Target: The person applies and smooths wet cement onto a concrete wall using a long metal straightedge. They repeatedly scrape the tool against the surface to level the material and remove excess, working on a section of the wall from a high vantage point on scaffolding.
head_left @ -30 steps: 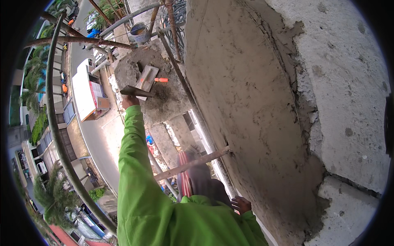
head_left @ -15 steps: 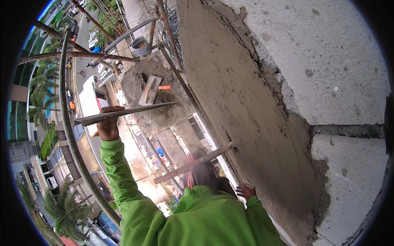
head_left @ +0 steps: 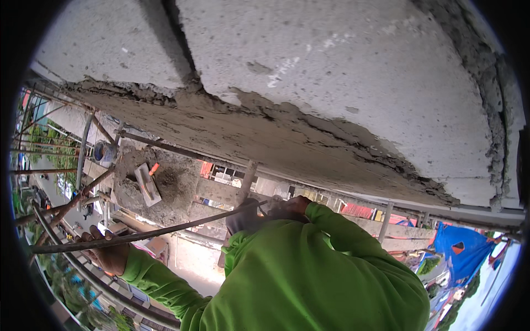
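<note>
Long strip [head_left: 165, 230] spans from left hand [head_left: 112, 257] toward right hand [head_left: 298, 204].

No text legible; no numbers or signs.

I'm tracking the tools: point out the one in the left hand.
The long thin bar, gripped in the left hand; the flat trowel and the orange handle lie on the mortar.
</note>
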A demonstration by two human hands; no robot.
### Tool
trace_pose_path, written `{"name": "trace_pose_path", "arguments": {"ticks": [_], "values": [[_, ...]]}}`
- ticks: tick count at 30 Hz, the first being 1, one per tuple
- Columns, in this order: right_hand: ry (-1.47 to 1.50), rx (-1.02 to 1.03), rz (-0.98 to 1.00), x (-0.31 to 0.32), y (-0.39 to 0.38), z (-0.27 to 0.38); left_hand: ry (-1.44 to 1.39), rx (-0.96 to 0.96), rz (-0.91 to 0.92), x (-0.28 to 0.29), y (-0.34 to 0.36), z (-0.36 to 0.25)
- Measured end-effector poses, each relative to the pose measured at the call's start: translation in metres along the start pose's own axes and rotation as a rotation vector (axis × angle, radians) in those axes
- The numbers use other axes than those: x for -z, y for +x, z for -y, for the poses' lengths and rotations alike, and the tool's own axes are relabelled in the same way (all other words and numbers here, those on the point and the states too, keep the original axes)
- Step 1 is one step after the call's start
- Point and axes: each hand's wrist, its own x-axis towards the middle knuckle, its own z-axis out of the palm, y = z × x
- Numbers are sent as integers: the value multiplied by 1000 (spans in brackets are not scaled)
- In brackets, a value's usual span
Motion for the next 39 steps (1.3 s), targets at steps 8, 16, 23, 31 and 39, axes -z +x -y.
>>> {"name": "trace_pose_path", "arguments": {"ticks": [8,16,23,31,39], "values": [[127,-45,-190,-1,-75,6,-92,410,-331,-31,-66,123],[2264,99,-912,-80,-114,-77,-161,767,-346,-72,-132,184],[1942,27,-1498,-14,-171,-38,36,1163,-215,-73,-214,247],[1325,94,-1937,67,-244,-23,-140,1641,26,-143,-265,256],[1271,71,-1950,91,-254,-26,-89,1672,-1,-175,-260,251]]}}
